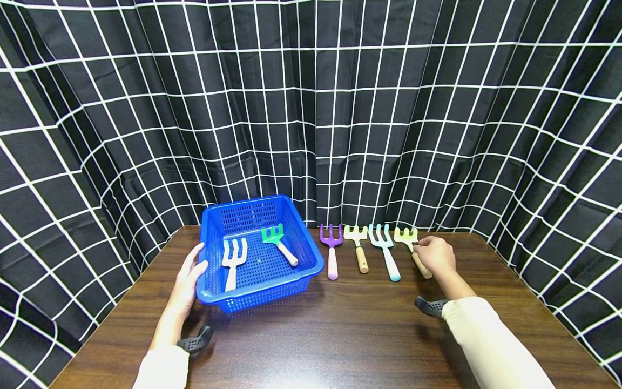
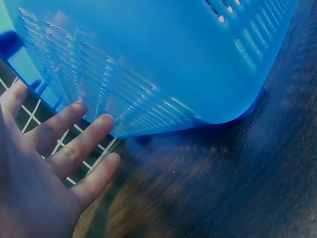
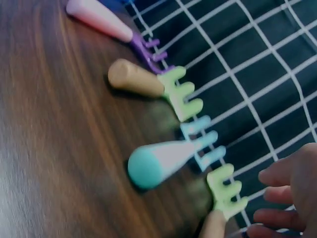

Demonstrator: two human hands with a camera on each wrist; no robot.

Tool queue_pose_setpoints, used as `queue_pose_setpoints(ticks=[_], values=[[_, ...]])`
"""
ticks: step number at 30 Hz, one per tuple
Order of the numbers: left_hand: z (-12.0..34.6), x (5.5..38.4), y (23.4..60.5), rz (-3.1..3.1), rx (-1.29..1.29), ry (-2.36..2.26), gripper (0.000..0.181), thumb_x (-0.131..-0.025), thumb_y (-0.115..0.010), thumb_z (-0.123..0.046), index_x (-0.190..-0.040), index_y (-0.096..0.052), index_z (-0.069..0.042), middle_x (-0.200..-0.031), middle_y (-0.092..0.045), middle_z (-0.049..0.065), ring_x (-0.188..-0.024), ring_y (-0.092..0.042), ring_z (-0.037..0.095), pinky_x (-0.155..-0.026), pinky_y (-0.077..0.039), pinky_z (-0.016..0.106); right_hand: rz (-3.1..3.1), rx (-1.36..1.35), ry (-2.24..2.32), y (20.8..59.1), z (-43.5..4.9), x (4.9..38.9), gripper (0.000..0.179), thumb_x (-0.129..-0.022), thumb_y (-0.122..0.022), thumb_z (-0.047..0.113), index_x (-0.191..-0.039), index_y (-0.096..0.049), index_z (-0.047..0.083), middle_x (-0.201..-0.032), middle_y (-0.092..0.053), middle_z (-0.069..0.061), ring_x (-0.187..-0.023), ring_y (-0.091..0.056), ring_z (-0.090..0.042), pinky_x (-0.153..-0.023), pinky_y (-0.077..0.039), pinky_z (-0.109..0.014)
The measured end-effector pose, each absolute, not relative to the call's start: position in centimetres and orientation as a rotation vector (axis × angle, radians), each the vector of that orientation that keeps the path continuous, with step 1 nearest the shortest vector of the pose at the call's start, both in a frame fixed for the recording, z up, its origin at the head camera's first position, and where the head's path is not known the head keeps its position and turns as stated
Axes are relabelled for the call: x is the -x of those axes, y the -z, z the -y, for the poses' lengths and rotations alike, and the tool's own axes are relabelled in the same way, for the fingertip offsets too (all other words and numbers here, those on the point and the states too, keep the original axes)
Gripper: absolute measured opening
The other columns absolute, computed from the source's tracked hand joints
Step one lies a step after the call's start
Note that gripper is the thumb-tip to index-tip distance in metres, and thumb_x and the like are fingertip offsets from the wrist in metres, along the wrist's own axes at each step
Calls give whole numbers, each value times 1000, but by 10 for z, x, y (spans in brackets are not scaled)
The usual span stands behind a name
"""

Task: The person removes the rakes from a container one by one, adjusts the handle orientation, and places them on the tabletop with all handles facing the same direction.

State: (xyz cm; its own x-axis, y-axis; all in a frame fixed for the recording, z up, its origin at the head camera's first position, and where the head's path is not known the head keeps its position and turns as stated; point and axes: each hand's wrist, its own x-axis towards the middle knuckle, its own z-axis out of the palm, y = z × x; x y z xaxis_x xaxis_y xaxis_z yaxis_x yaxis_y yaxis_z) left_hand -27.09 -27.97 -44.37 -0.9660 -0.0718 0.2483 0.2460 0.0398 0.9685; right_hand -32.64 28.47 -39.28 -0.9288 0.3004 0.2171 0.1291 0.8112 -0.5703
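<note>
A blue perforated basket (image 1: 264,289) stands at the left of the table. My left hand (image 1: 187,278) lies along its left side; in the left wrist view, the fairly straight fingers (image 2: 81,141) are right at the slotted wall. Inside the basket are a pale hand fork (image 1: 232,263) and a green hand rake (image 1: 274,236) with a whitish handle. My right hand (image 1: 437,256) is beside the rightmost hand rake (image 1: 421,266), light green with a wooden handle. The right wrist view shows its loosely bent fingers (image 3: 277,193) apart from that rake's tines (image 3: 225,191).
Between basket and right hand lie a purple fork (image 1: 332,254) with a pink handle, another light green rake (image 1: 360,254) with a wooden handle, and a light blue fork (image 1: 387,254). A black white-gridded curtain (image 1: 340,108) hangs behind the brown wooden table (image 1: 316,346).
</note>
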Motion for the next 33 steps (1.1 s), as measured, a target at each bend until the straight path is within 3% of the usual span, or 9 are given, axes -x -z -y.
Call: queue_pose_setpoints(ticks=[16, 22, 28, 33], values=[[280, 271, 446, 2071, 196, 2012, 51, -106, -39, -21, -153, -24, -10, -141, -36, 27, -103, -61, 11, -77, -52, 23, 2506, 81, -1026, 370, -223, 331, 22, -88, -65, 16, -103, -72, 0, -99, -71, -16, -95, -62, -34, -77, -44, -43], [281, 271, 445, 2074, 197, 2021, 51, -106, -39, -21, -153, -23, -10, -143, -36, 29, -102, -61, 10, -77, -52, 23, 2563, -51, -1095, 364, -198, 327, 23, -89, -64, 13, -105, -69, -2, -105, -69, -19, -97, -61, -33, -82, -44, -41], [280, 272, 444, 2085, 174, 2024, 52, -105, -40, -23, -154, -23, -12, -146, -34, 27, -104, -60, 10, -78, -51, 22, 2606, -137, -1137, 358, -175, 320, 26, -89, -64, 13, -109, -67, -2, -104, -69, -17, -93, -62, -31, -74, -46, -38], [281, 271, 444, 2080, 188, 2022, 52, -105, -40, -22, -154, -23, -11, -146, -35, 28, -105, -59, 10, -79, -51, 23, 2599, -195, -1154, 356, -158, 315, 26, -89, -65, 15, -109, -68, 0, -100, -68, -14, -92, -63, -30, -75, -47, -39]])
